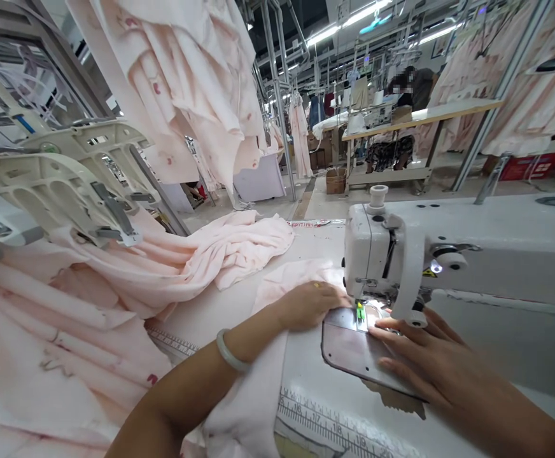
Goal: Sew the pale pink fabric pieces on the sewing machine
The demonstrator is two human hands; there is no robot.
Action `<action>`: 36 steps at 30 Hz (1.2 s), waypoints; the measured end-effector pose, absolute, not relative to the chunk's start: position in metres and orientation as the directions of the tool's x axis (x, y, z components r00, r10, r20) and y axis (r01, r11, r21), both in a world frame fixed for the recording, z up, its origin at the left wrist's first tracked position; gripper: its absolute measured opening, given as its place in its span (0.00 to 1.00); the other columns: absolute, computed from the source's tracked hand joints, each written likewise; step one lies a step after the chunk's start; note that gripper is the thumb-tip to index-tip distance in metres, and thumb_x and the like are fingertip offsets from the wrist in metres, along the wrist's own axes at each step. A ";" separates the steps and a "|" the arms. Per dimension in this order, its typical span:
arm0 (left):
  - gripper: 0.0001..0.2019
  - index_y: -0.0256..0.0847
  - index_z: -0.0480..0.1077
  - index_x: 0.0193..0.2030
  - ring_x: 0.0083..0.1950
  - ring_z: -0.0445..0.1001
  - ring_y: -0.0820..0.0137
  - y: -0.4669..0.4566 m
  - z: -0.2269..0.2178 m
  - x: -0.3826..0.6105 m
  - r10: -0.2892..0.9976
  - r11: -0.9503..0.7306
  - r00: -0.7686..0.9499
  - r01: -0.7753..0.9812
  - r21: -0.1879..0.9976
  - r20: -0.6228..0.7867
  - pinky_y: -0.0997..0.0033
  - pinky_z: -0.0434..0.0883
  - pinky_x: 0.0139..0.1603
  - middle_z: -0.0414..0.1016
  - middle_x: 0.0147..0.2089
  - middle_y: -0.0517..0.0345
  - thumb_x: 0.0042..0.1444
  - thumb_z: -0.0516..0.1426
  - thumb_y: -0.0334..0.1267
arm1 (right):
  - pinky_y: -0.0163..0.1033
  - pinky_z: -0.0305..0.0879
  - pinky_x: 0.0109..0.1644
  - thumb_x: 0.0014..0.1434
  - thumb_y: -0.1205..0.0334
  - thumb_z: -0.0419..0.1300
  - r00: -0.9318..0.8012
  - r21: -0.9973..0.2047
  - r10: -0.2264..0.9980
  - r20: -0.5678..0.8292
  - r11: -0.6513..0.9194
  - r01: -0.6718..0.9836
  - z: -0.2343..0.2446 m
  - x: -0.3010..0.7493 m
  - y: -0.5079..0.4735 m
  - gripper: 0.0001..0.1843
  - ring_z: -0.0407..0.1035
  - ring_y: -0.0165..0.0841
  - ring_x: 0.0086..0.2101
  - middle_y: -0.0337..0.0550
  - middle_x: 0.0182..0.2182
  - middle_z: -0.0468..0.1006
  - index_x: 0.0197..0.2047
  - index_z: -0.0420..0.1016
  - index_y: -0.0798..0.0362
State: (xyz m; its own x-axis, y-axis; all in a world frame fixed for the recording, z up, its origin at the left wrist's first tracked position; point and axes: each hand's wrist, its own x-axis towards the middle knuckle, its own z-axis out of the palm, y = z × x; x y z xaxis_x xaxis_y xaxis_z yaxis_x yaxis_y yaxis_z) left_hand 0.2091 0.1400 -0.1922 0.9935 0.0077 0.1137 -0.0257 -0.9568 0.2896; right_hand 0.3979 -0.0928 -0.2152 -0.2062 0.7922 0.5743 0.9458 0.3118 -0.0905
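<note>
My left hand [312,305], with a ring on a finger, lies over a pale pink fabric piece [263,375] left of the needle area. Its fingers are close together on the cloth, and the thumb is hidden. A white sewing machine [377,254] stands over the metal needle plate [349,346]. Near the needle is a bright green part [360,312], lit by the machine lamp. My right hand [425,356] rests at the plate's right side, fingers stretched and apart, with its fingertips close to the presser foot. Part of it is behind the machine's white guard.
More pink printed fabric [201,254] is heaped on the table's left. Pale plastic clamp arms [58,178] hang above it. Pink cloth [177,83] hangs ahead. A measuring tape strip [325,423] runs along the front edge. Another person [414,89] sits at a far table.
</note>
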 end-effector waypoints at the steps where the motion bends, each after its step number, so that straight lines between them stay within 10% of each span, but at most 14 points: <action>1: 0.24 0.42 0.78 0.63 0.72 0.76 0.67 0.149 -0.191 0.213 0.064 -0.954 0.993 0.032 0.298 0.098 0.60 0.69 0.77 0.82 0.66 0.51 0.67 0.51 0.22 | 0.55 0.67 0.67 0.79 0.46 0.55 -0.201 -0.104 0.796 0.571 0.314 0.944 -0.214 0.396 -0.092 0.19 0.83 0.41 0.48 0.36 0.53 0.86 0.64 0.79 0.37; 13: 0.23 0.31 0.71 0.69 0.75 0.70 0.49 0.220 -0.132 0.196 0.611 -0.751 0.792 0.585 0.305 -0.014 0.44 0.64 0.79 0.72 0.73 0.34 0.69 0.56 0.34 | 0.49 0.67 0.69 0.79 0.55 0.55 -0.306 -0.047 0.692 0.654 0.441 0.896 -0.197 0.379 -0.097 0.15 0.82 0.37 0.48 0.42 0.49 0.87 0.60 0.81 0.45; 20: 0.20 0.41 0.76 0.59 0.58 0.79 0.56 0.069 -0.165 0.171 0.384 -0.814 0.923 0.320 0.484 0.036 0.54 0.77 0.61 0.83 0.54 0.49 0.71 0.61 0.54 | 0.49 0.73 0.60 0.77 0.58 0.59 -0.351 -0.095 0.703 0.618 0.510 0.855 -0.199 0.379 -0.104 0.16 0.80 0.38 0.44 0.43 0.44 0.84 0.64 0.79 0.44; 29: 0.14 0.40 0.72 0.46 0.50 0.77 0.59 0.091 -0.180 0.194 0.448 -0.819 0.892 0.385 0.424 0.055 0.57 0.76 0.56 0.79 0.45 0.51 0.64 0.68 0.45 | 0.48 0.74 0.59 0.77 0.52 0.60 -0.327 -0.154 0.783 0.529 0.468 0.870 -0.199 0.376 -0.103 0.17 0.81 0.39 0.48 0.44 0.50 0.85 0.64 0.78 0.46; 36: 0.16 0.35 0.74 0.62 0.65 0.76 0.60 0.079 -0.189 0.176 -0.118 -0.978 0.949 -0.161 0.129 0.292 0.58 0.70 0.70 0.80 0.63 0.44 0.73 0.52 0.31 | 0.45 0.71 0.65 0.76 0.52 0.62 -0.395 -0.185 0.800 0.451 0.517 0.836 -0.190 0.378 -0.105 0.14 0.81 0.36 0.48 0.41 0.50 0.85 0.60 0.80 0.43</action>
State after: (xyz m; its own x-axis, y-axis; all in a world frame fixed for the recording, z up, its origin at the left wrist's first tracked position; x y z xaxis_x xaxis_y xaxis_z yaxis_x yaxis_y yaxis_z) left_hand 0.1756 0.0793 -0.1889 0.9492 -0.1180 0.2918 -0.1614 -0.9784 0.1294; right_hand 0.3780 -0.1053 -0.1896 -0.3952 0.8000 0.4515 0.8358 0.5170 -0.1845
